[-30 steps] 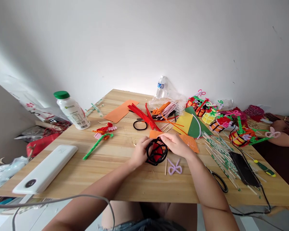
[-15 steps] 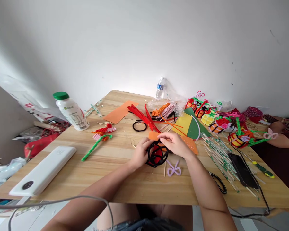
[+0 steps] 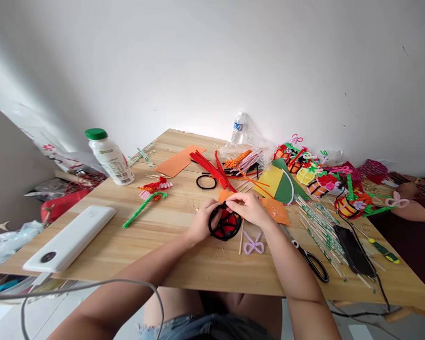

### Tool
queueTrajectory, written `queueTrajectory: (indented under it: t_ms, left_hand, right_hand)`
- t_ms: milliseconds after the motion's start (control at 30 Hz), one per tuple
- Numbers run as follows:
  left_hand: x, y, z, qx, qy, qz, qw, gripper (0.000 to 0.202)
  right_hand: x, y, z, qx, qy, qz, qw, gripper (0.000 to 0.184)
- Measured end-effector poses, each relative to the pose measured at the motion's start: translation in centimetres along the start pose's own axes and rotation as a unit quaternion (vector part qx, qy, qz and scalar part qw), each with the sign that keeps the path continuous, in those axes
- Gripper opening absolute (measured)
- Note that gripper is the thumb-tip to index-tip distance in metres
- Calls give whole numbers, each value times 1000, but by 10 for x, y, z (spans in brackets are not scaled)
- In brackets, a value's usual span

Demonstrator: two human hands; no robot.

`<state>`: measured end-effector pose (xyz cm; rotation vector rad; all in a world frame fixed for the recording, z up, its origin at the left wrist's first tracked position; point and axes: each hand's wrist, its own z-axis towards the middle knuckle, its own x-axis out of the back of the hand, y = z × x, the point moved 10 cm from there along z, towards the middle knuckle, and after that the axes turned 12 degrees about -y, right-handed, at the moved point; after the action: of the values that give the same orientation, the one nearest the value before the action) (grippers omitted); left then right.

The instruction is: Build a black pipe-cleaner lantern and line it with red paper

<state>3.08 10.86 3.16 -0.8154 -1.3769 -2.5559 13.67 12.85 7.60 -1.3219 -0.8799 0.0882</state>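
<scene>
Between my hands is a small round basket (image 3: 229, 227) of black pipe cleaner, with red showing inside its ring. My left hand (image 3: 202, 222) grips the basket's left side, fingers curled over the rim. At its top edge my right hand (image 3: 250, 208) pinches the black pipe cleaner; the fingertips partly hide that spot. Just below my right hand lie a lilac pipe-cleaner bow (image 3: 254, 245) and a thin wooden stick (image 3: 241, 241). An orange paper piece (image 3: 276, 211) lies behind my right wrist. A loose black ring (image 3: 206, 181) rests farther back.
Red pipe cleaners (image 3: 212, 169) lie mid-table. At right are wrapped sticks (image 3: 320, 231), a phone (image 3: 353, 250), scissors (image 3: 317, 265), a screwdriver (image 3: 384, 250) and several finished baskets (image 3: 318, 184). A white bottle (image 3: 109, 158) and power bank (image 3: 71, 238) stand left. Another person's arm (image 3: 407, 210) shows far right.
The basket has tilted and shifted slightly left in my hands, so its ring and red inside face me more. My right hand has moved left along the rim, its fingertips now pinching closer.
</scene>
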Motion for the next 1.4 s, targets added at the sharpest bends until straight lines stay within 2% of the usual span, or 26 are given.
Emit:
queueTrajectory:
  t_ms: [333,767,1000,1233,1400]
  left_hand:
    - [-2,3,-3,-13,-5,4,1000,25]
    - [-3,-3,-3,-14,2,-5,1000,26]
    - [-3,6,-3,-6,-27,17,999,28]
    - [19,15,-3,-57,46,-92,993,21]
    - [22,4,-1,-27,65,-137,988,20]
  right_hand:
    - [-2,0,-4,-8,-7,11,1000,24]
    - [-2,2,-2,-29,-7,23,999,21]
    - [-2,6,0,-43,-7,67,997,20]
    - [-7,9,2,-35,13,145,989,23]
    - [-10,17,4,-35,31,155,987,24]
